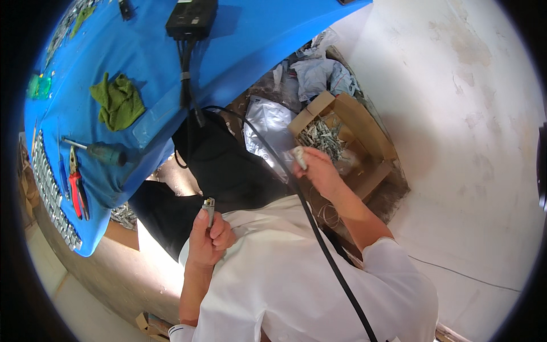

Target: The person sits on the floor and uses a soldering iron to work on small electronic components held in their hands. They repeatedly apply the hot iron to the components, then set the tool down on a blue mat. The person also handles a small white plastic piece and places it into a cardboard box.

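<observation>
Low in front of my body, my left hand [209, 242] is closed round a grey lighter [209, 210], its metal top pointing up past the thumb. Out to the right, my right hand [320, 170] pinches a small whitish piece [299, 158] whose kind I cannot make out. That hand is beside an open cardboard box [364, 128]. Many thin grey and white pieces [320, 137] lie heaped in the box. A black cable [310, 219] runs past the right hand and across my white shirt.
On the blue-covered table [154, 62] lie a green cloth [118, 102], a screwdriver [97, 149], red-handled pliers [77, 185] and a row of small metal parts [50, 191]. A black box with cables [191, 20] sits farther back. Plastic bags [319, 74] lie near a white wall [456, 142].
</observation>
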`<state>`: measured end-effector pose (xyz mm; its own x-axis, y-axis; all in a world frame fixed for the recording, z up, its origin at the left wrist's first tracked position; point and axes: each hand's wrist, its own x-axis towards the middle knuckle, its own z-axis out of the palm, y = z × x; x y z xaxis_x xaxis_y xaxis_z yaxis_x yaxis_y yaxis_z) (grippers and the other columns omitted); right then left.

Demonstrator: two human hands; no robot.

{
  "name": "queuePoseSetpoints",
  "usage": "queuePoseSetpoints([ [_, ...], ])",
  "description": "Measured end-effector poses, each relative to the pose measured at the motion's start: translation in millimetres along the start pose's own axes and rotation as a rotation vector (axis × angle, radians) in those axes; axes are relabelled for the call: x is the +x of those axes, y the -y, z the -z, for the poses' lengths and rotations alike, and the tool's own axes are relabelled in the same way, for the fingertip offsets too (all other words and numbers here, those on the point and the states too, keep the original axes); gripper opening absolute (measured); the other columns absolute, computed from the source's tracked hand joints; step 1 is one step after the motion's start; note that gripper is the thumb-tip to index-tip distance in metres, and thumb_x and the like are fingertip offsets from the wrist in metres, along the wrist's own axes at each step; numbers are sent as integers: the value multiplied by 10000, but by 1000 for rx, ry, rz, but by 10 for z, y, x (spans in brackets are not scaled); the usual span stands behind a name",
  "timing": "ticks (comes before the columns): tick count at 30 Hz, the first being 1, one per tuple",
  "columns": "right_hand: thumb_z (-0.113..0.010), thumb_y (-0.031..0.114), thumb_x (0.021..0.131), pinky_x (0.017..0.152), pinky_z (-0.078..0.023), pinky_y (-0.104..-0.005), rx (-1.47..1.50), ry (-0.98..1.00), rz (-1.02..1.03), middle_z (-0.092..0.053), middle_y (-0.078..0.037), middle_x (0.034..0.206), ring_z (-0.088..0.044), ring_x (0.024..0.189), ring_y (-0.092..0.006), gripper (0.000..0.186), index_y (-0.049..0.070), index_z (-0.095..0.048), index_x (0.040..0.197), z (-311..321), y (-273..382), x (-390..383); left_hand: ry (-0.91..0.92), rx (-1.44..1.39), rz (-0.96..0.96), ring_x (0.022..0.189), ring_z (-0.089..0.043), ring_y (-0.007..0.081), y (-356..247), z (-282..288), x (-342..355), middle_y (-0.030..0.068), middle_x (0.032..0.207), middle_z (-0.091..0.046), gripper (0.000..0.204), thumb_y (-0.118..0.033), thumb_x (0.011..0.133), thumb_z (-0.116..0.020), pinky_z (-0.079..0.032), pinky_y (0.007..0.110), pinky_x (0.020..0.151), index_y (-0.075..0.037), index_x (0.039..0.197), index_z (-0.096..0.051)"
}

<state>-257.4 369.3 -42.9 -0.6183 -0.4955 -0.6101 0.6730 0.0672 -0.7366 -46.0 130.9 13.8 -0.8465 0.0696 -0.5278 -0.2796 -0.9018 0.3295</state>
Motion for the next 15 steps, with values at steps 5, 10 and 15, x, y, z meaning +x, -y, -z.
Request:
queuePoseSetpoints([
  [5, -531, 173, 928, 736, -495, -252, -4, -349, 97, -636, -76, 894, -595, 787, -133, 279, 36, -581, 1166, 1056, -226, -66, 64, 39, 12, 421, -216, 70, 63, 7, 101, -30, 480, -322, 519, -540, 928, -428, -201, 239, 436, -131, 612, -382],
  [10, -524, 191, 941, 707, -492, -247, -51, -564, 177, -643, -64, 875, -592, 763, -116, 308, 45, -552, 1211, 1664, -464, -198, 61, 84, 27, 425, -233, 68, 68, -75, 180, -24, 484, -338, 512, -526, 936, -426, -211, 239, 438, -126, 618, -385],
  [15, -502, 172, 945, 646, -494, -268, -180, -715, 116, -639, -65, 847, -592, 707, -125, 319, 30, -532, 1229, 2178, -756, -194, 38, 144, 57, 432, -249, 69, 99, -145, 244, -20, 487, -343, 514, -523, 937, -433, -211, 240, 436, -120, 622, -384],
])
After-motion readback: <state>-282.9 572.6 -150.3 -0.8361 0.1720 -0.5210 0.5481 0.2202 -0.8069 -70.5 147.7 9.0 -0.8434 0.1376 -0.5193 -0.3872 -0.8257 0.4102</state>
